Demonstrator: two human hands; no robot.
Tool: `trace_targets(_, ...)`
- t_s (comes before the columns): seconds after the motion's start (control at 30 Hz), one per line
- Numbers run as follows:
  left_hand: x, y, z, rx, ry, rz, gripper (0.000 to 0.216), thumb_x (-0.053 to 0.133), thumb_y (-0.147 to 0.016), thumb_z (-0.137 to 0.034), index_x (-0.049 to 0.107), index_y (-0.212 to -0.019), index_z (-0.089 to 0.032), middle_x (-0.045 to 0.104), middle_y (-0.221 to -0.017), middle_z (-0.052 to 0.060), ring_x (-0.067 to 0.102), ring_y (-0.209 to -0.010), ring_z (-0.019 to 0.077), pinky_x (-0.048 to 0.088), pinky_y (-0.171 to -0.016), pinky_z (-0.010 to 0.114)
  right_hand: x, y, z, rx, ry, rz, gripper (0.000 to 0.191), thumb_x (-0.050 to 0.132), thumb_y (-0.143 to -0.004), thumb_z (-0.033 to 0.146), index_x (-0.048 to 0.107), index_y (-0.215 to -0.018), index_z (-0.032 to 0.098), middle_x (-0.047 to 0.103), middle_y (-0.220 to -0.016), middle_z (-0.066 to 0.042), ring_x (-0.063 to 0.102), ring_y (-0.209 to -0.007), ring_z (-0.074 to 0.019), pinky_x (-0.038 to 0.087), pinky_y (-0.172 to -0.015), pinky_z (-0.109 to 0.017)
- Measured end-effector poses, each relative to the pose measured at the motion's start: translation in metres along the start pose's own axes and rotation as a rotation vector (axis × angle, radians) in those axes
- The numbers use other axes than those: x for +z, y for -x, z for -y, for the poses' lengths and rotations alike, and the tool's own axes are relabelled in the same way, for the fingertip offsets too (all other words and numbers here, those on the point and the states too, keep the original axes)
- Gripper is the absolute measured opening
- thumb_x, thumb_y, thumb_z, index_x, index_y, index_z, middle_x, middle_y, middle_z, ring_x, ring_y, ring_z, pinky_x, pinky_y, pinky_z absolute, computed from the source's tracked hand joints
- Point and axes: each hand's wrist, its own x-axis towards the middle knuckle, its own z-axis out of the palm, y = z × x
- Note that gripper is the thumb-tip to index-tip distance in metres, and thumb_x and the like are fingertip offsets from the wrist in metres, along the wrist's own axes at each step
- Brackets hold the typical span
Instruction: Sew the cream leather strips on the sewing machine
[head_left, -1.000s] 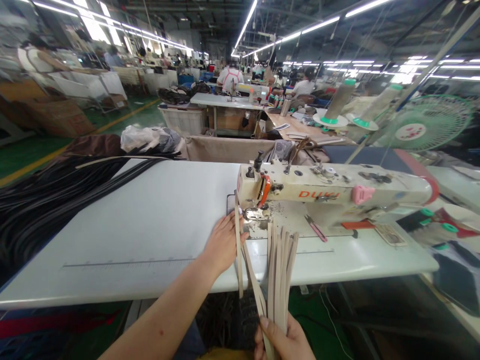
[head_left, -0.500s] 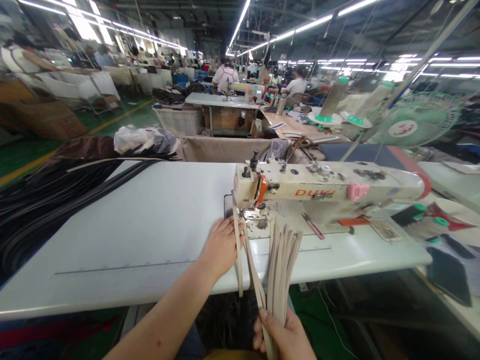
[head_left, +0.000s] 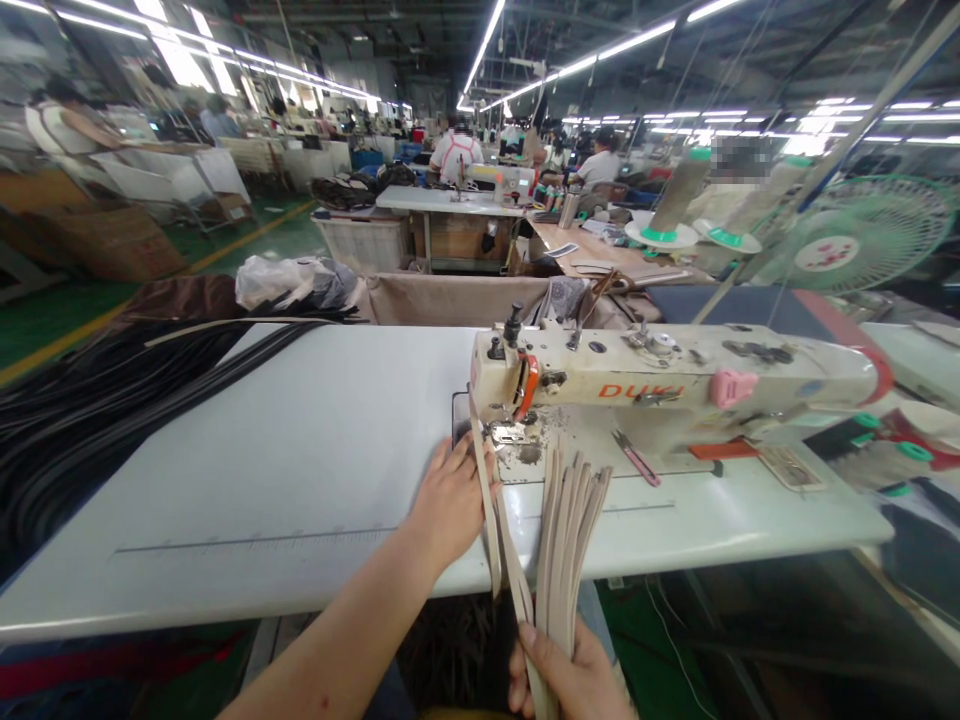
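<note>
My left hand lies palm down on the white table in front of the sewing machine, fingers stretched toward the needle area. A narrow beige strip runs down from the machine head across these fingers and hangs over the table edge. My right hand is closed around a bundle of beige strips at the front edge, their free ends fanning up over the table. One strip leads from this bundle up to the left fingertips, where its contact is partly hidden.
Thread snips lie on the machine bed beside an orange-red piece. Long black strips heap at the left. Thread cones and a green fan stand at right. Other people work farther back.
The view has shifted slightly, moving the machine a little to the right in the picture. The hanging strip's lower end has swung right. Both hands keep nearly the same places.
</note>
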Motion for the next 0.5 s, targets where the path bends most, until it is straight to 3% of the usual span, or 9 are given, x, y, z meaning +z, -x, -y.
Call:
trace_targets(0.27, -0.0008, -0.0017, -0.0005, -0.016, -0.012, 0.021, 0.042, 0.047, -0.101, -0.036, 0.054, -0.138, -0.019, 0.055, -0.144, 0.010, 0.042, -0.138, 0.0332, 0.027, -0.119, 0.058, -0.0072, -0.0041, -0.0030, 0.011, 0.044, 0.046, 0.052, 0.077, -0.070, 0.064, 0.057, -0.077, 0.017, 0.067, -0.059, -0.001, 0.062, -0.047, -0.0128, 0.044, -0.048, -0.024)
trace_targets(0.5, 0.0003, -0.0023, -0.0005, -0.029, 0.005, 0.004, 0.042, 0.050, -0.100, -0.039, 0.056, -0.137, -0.019, 0.056, -0.142, 0.010, 0.043, -0.138, 0.0344, 0.027, -0.118, 0.060, -0.0044, -0.0099, -0.0030, 0.001, 0.047, 0.009, 0.053, 0.079, -0.067, 0.065, 0.058, -0.074, 0.017, 0.066, -0.057, -0.001, 0.061, -0.045, -0.0136, 0.043, -0.046, -0.024)
